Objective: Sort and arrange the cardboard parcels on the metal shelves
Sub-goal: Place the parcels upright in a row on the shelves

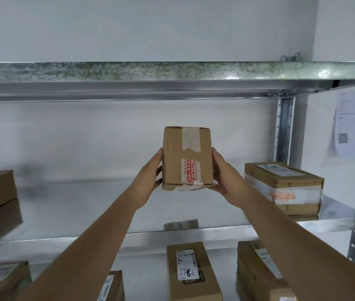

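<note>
A: Small brown cardboard parcel (187,158) with torn tape, clamped between left hand (151,172) and right hand (223,178), above the galvanised metal shelf's (85,209) middle.

B: Only its sides are pinched; it could slip and fall off the front edge.

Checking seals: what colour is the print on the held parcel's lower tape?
Red print on the tape, head view.

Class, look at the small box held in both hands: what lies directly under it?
Under the box is bare metal shelf, showing only its dark reflection. Both hands, left and right, cup its sides; fingers behind are hidden.
</note>
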